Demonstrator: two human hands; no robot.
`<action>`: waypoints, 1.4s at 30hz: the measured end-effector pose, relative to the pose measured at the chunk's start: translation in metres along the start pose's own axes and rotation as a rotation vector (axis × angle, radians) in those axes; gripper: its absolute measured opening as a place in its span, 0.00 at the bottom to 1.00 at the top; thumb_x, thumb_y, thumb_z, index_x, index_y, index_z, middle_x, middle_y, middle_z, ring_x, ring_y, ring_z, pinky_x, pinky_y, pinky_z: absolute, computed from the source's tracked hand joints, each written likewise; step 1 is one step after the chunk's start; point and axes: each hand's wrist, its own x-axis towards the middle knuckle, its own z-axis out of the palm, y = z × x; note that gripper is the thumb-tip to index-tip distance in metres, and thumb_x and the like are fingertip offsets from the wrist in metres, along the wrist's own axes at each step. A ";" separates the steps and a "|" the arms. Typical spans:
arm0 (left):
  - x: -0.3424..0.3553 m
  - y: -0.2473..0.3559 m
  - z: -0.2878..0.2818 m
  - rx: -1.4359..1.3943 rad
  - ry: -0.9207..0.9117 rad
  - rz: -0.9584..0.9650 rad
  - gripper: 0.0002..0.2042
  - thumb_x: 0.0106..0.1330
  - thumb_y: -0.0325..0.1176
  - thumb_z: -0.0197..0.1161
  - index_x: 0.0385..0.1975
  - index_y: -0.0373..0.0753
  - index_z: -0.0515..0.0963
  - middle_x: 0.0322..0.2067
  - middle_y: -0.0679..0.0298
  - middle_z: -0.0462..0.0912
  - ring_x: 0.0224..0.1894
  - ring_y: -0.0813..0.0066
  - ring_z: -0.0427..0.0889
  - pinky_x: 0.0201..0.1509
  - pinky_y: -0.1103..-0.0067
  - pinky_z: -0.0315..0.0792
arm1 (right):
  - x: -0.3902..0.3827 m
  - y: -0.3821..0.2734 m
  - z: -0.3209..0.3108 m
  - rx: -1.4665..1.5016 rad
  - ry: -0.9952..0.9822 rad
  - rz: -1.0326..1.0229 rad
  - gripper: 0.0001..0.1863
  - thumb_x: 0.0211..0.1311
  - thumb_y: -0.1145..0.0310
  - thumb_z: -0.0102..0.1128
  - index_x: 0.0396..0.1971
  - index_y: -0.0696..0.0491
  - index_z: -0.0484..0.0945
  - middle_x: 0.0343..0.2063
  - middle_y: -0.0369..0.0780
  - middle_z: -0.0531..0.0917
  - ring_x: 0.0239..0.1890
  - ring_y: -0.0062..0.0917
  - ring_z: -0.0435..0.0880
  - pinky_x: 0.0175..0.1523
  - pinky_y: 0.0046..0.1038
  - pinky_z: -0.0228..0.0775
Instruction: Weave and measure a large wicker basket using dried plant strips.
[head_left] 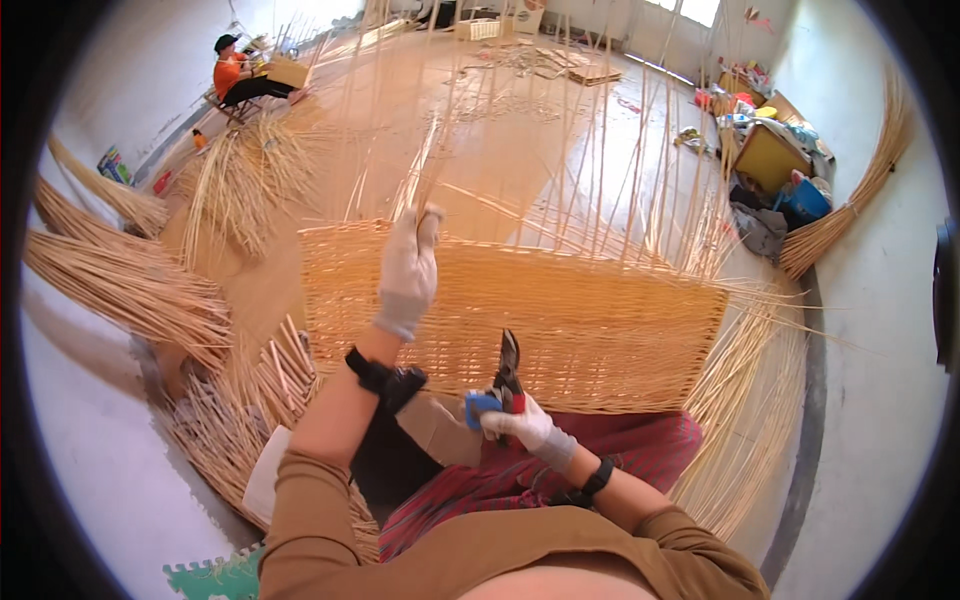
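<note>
A large woven wicker basket [560, 320] rests in front of my lap, with long upright rods [655, 165] rising from its far edge. My left hand [408, 275], in a white glove, is at the upper edge near the left corner, its fingers closed around a thin wicker rod [425, 175]. In my gloved right hand [528, 424], pruning shears [510, 365] point upward before the basket's near wall. Their grip shows red, and a blue part [482, 408] sits by my thumb; whether it belongs to the shears I cannot tell.
Bundles of wicker rods [120, 290] lie along the left wall, and another bundle [850, 220] leans at right. Loose rods [740, 420] spread beside the basket. A person in orange [230, 75] sits far left. Heaped bags and boxes [770, 150] stand at the right wall.
</note>
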 end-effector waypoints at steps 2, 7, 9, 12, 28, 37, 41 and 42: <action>0.035 0.001 0.013 0.461 -0.047 0.287 0.05 0.75 0.32 0.54 0.40 0.42 0.77 0.32 0.67 0.75 0.32 0.73 0.77 0.36 0.74 0.74 | -0.035 0.001 -0.019 0.020 0.028 0.102 0.20 0.54 0.73 0.64 0.49 0.60 0.78 0.39 0.39 0.84 0.35 0.20 0.79 0.39 0.23 0.72; 0.074 -0.005 0.032 1.374 -0.528 0.452 0.05 0.69 0.34 0.56 0.38 0.47 0.79 0.36 0.61 0.81 0.40 0.62 0.84 0.36 0.70 0.76 | -0.099 0.022 -0.060 0.125 0.240 0.112 0.27 0.56 0.69 0.67 0.55 0.60 0.73 0.45 0.44 0.84 0.41 0.26 0.83 0.43 0.27 0.77; 0.089 -0.009 0.031 1.409 -0.619 0.565 0.04 0.68 0.36 0.57 0.35 0.47 0.79 0.32 0.63 0.81 0.34 0.63 0.85 0.34 0.69 0.77 | -0.111 0.031 -0.082 0.152 0.308 0.077 0.26 0.56 0.69 0.67 0.54 0.60 0.73 0.44 0.44 0.84 0.40 0.26 0.83 0.43 0.28 0.77; 0.130 -0.014 0.007 1.558 -0.409 0.820 0.06 0.65 0.31 0.56 0.36 0.46 0.80 0.30 0.61 0.83 0.27 0.63 0.84 0.29 0.67 0.77 | -0.115 0.040 -0.124 0.068 0.486 -0.092 0.20 0.58 0.67 0.67 0.48 0.59 0.76 0.36 0.41 0.84 0.33 0.23 0.82 0.39 0.27 0.76; -0.427 0.033 -0.369 1.743 0.621 -1.719 0.35 0.60 0.39 0.64 0.70 0.45 0.64 0.61 0.54 0.76 0.65 0.57 0.73 0.70 0.63 0.64 | -0.094 0.061 -0.171 0.060 0.718 -0.223 0.11 0.62 0.70 0.65 0.40 0.57 0.75 0.26 0.37 0.80 0.24 0.23 0.79 0.27 0.25 0.69; -0.119 -0.014 -0.055 1.181 -0.180 0.262 0.20 0.66 0.38 0.64 0.59 0.47 0.75 0.60 0.59 0.76 0.67 0.57 0.69 0.74 0.61 0.57 | -0.088 0.043 -0.103 0.086 0.571 -0.082 0.13 0.62 0.64 0.63 0.40 0.57 0.77 0.28 0.36 0.80 0.26 0.23 0.79 0.32 0.26 0.72; -0.050 -0.014 0.082 1.010 -0.304 0.434 0.26 0.68 0.54 0.59 0.61 0.47 0.73 0.62 0.59 0.75 0.72 0.54 0.63 0.79 0.55 0.42 | -0.115 0.037 -0.066 0.020 0.448 -0.083 0.19 0.60 0.59 0.65 0.43 0.57 0.77 0.32 0.37 0.81 0.31 0.21 0.79 0.37 0.24 0.71; -0.044 -0.018 0.097 1.088 -0.283 0.382 0.29 0.68 0.57 0.57 0.62 0.45 0.73 0.62 0.59 0.75 0.72 0.51 0.61 0.79 0.55 0.40 | -0.122 0.035 -0.063 -0.035 0.459 -0.064 0.20 0.60 0.59 0.66 0.44 0.58 0.76 0.32 0.37 0.81 0.33 0.21 0.79 0.38 0.24 0.70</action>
